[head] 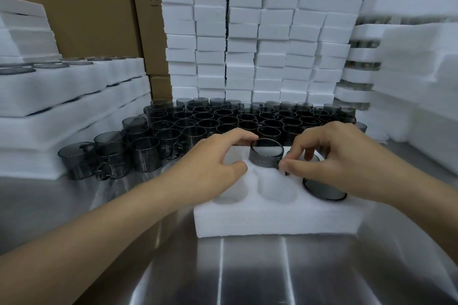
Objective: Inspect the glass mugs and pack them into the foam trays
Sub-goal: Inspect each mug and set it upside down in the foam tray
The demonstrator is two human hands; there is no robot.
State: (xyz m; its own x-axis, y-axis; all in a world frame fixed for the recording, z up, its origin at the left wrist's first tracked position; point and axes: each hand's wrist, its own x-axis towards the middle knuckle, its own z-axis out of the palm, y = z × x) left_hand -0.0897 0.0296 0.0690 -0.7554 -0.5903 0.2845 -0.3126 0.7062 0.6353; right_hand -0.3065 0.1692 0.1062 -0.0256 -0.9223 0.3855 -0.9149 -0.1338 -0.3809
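Note:
A white foam tray [272, 220] lies on the steel table before me. A smoky grey glass mug [265, 156] stands half sunk in its back middle pocket. My left hand [218, 163] curls round the mug's left side, fingertips at its far rim. My right hand [329, 156] pinches at the mug's right side, where the handle seems to be. Another grey mug [324, 190] sits deep in the front right pocket, partly under my right hand. The front left and front middle pockets hold nothing.
Several grey glass mugs [223, 121] crowd the table behind the tray and to the left. Filled foam trays [74, 89] are stacked at left, foam blocks [260, 32] rise behind, cardboard boxes [94, 7] at back left, more foam [416, 77] at right.

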